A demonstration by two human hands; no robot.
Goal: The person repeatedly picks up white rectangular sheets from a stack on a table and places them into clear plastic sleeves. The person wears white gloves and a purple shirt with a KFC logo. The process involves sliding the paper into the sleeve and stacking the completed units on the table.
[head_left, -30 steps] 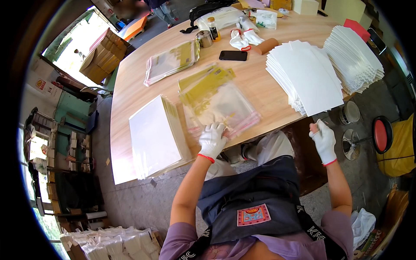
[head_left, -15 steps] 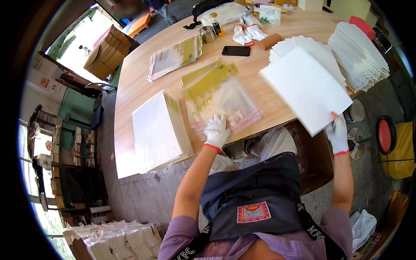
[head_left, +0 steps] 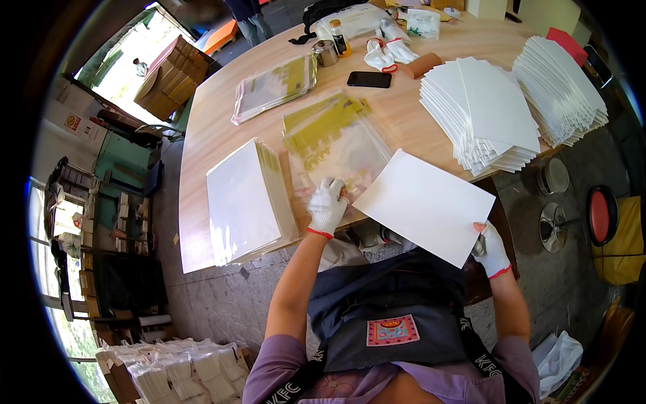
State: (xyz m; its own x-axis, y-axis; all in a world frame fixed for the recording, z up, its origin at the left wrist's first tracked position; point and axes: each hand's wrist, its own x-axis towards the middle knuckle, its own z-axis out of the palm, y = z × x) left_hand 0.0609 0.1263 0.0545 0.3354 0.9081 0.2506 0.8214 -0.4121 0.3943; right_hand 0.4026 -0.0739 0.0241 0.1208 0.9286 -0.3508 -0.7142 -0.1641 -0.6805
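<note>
At the near left of the worktop [head_left: 219,145] sits a stack of white sheets in clear sleeves [head_left: 242,202], its upper faces glossy. Far behind it lies a pile of clear bags with gold bands [head_left: 274,91], well apart from both hands.

To the right of the sleeved stack lie the loose gold-banded bags [head_left: 330,138], slightly splayed. The left hand [head_left: 327,204], in a white glove, is at their near edge, fingers bent downward; whether they pinch a layer of film or only rest on it, I cannot tell. Thin film like this probably slides and clings, so light, steady pressure near that edge should serve best, touching one layer only.

The white sheet [head_left: 425,202] is in the air at the worktop's near edge, its far left part over the bags and one corner just beside the left hand. The right hand [head_left: 490,248] pinches its near right margin, thumb above. A firm but light grip there should avoid creases; the sheet is best carried level and squared to the bags, its leading corners clear of the film so they do not snag or tear it.

Farther right, a fanned stack of white sheets [head_left: 494,111] lies within reach.
</note>
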